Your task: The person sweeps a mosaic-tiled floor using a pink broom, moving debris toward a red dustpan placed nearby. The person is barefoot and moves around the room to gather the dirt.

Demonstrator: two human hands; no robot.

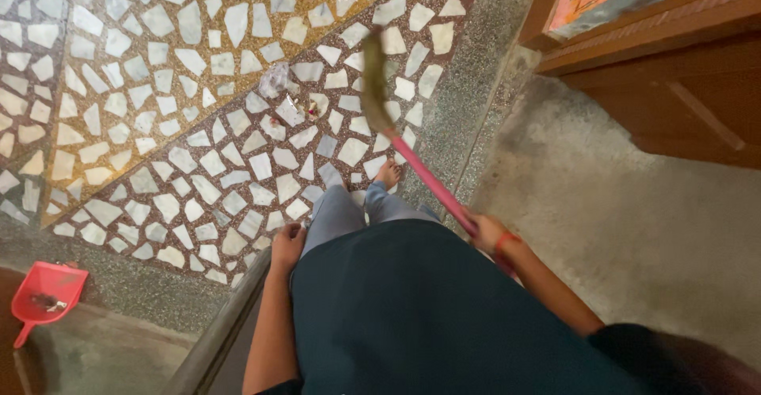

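Holding the pink broom handle (pixel 432 181) tight, the right hand (pixel 485 232) points its blurry bristles (pixel 375 86) at small wrappers (pixel 285 101) on the broken-tile floor (pixel 158 86). The left hand (pixel 287 244) rests empty on a leg. A red dustpan (pixel 43 292) sits far left.

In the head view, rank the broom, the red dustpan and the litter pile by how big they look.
1. Broom, longest, held by the right hand.
2. Red dustpan, though it is cut by the frame edge.
3. Litter pile, loosely scattered on the mosaic floor, so its ranking against the dustpan is unsure.
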